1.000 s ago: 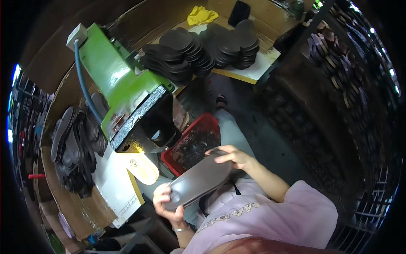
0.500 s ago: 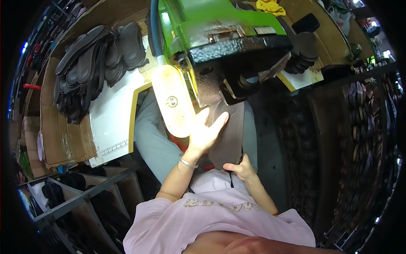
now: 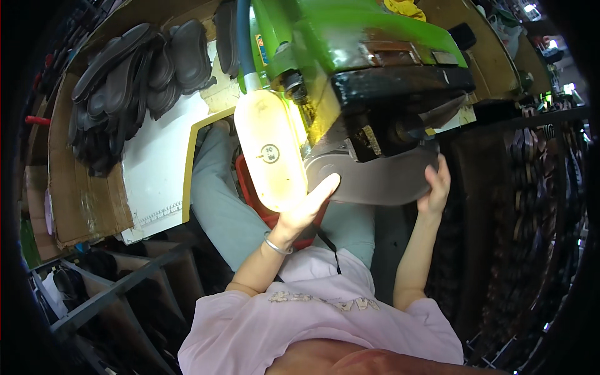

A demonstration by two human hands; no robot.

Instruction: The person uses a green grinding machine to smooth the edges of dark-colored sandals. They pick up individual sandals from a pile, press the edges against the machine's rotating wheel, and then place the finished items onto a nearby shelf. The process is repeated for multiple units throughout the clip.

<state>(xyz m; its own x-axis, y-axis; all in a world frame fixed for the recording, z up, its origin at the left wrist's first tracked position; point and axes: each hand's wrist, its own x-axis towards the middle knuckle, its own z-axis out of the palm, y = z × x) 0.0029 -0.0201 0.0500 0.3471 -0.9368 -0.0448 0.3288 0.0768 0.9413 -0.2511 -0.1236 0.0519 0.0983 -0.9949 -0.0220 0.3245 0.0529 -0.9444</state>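
Observation:
A dark grey-brown shoe sole (image 3: 375, 178) lies crosswise under the working head of a green machine (image 3: 369, 31). Its near edge faces me, and its far edge is hidden by the machine's dark lower part. My left hand (image 3: 306, 206) grips the sole's left end, thumb on top, fingers hidden behind the lit lamp (image 3: 269, 150). At the opposite end my right hand (image 3: 437, 187) is closed round the tip, fingers up along its edge.
Left, a stack of dark soles (image 3: 119, 94) rests on a white tabletop (image 3: 150, 181) beside a cardboard box wall (image 3: 94, 206). A red container (image 3: 247, 181) stands between my knees. Racks of footwear (image 3: 531, 187) line the right. A metal-framed shelf (image 3: 119, 290) is at lower left.
The sole has swung from pointing toward me to lying crosswise. My right hand has travelled up and right with its end, while my left stays near the lamp. The whole view has shifted slightly.

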